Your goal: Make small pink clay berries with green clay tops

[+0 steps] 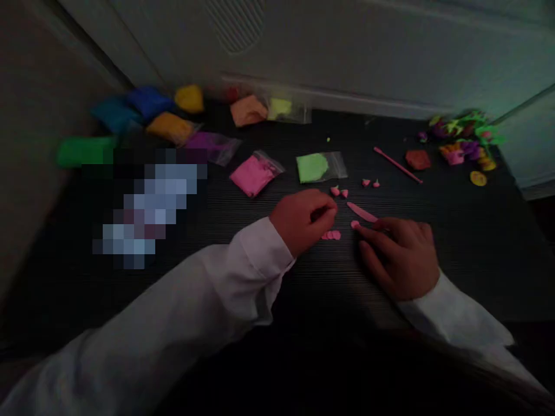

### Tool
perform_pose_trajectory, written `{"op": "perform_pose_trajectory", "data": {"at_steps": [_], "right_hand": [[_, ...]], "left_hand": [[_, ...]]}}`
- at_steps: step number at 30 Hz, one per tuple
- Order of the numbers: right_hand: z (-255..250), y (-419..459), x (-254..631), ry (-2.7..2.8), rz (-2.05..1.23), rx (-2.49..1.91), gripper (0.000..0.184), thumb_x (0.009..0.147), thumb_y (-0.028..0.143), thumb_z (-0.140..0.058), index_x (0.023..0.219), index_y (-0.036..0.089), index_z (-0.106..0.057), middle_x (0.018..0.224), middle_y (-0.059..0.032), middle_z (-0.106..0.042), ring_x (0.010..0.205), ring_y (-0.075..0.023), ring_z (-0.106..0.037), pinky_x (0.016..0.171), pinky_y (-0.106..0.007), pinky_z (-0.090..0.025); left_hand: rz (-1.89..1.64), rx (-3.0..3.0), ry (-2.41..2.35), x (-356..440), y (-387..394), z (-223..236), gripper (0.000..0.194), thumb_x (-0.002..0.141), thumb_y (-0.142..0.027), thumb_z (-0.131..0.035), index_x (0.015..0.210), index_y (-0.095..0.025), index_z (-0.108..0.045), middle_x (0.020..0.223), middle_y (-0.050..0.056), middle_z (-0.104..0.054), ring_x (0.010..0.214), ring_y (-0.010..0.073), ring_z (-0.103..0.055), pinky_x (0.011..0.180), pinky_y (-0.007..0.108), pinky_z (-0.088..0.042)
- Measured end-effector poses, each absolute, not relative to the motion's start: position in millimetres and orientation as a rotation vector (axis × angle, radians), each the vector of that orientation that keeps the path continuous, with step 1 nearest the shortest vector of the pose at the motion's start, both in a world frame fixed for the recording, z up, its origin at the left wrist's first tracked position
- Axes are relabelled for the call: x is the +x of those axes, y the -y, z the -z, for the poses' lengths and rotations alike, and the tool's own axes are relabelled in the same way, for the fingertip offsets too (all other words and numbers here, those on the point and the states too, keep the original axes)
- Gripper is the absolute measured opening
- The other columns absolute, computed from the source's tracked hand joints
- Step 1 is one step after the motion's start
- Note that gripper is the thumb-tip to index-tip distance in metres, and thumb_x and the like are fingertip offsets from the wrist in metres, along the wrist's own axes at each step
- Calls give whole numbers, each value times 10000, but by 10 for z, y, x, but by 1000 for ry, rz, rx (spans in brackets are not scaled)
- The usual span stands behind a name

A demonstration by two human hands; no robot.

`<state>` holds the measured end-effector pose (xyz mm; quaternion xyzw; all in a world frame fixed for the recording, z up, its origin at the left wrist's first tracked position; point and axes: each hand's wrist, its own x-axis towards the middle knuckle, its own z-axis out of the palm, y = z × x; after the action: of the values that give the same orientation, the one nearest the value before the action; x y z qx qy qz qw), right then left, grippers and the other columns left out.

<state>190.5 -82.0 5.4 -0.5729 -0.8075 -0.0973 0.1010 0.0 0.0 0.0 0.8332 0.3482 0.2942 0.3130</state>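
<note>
My left hand (306,222) is closed, thumb and fingertips pressed together, over the left end of a row of overlapping pink clay discs (333,235). Whatever the pinch may hold is hidden. My right hand (401,257) is palm down with thumb and index finger apart; the index fingertip touches a single pink clay disc (354,224). A pink clay knife (362,212) points out from beside the right fingers, its handle end covered by the hand. Beyond my hands are small pink clay buds (335,190) and two more pink pieces (366,182).
Bagged clay includes pink (254,175), light green (313,167), orange (169,127) and green (87,152). A pink stick tool (398,165) lies near a red clay lump (418,159). Colourful clay flowers (466,138) crowd the back right. A blurred pale item (160,202) is at left.
</note>
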Motion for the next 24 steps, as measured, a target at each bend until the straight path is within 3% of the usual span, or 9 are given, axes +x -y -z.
{"op": "perform_pose_trajectory", "data": {"at_steps": [24], "right_hand": [[-45,827,1924,2389,236,-1705,353,738,350,-504,1077,270,-557,977,-65,-544,792,-194,-501,706,-366,-326]], "left_hand": [[-750,2220,-934,14,-13,-25,181,771,-220,-433,770,-142,-597,687,-1,-550,623,70,-475,595,202,-364]]}}
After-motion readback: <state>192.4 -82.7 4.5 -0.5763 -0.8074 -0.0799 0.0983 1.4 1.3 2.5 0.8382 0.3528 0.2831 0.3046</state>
